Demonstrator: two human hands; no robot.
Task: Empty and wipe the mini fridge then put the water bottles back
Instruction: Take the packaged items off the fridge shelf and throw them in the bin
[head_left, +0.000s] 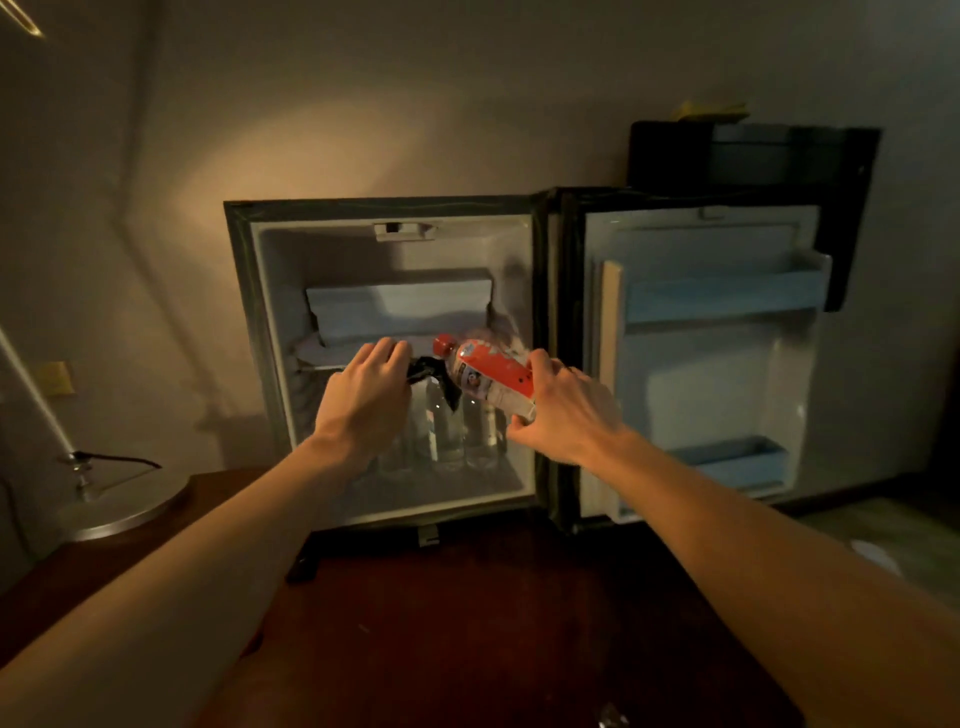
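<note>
The mini fridge (260, 312) stands open in front of me, its door (696, 364) swung to the right. My right hand (561, 410) grips a bottle with a red cap and an orange label (485, 371), tilted with its cap pointing up and left, at the fridge opening. My left hand (363, 395) is closed on a dark cloth (434, 376) just left of that bottle. Clear water bottles (447, 431) stand upright on the fridge floor behind and below both hands; my left hand partly hides them.
A small freezer box (400, 306) sits at the top back of the fridge. A black box (753, 153) rests on top of the fridge. The fridge stands on a dark wooden surface (467, 623). A metal lamp base (122, 509) is at the left.
</note>
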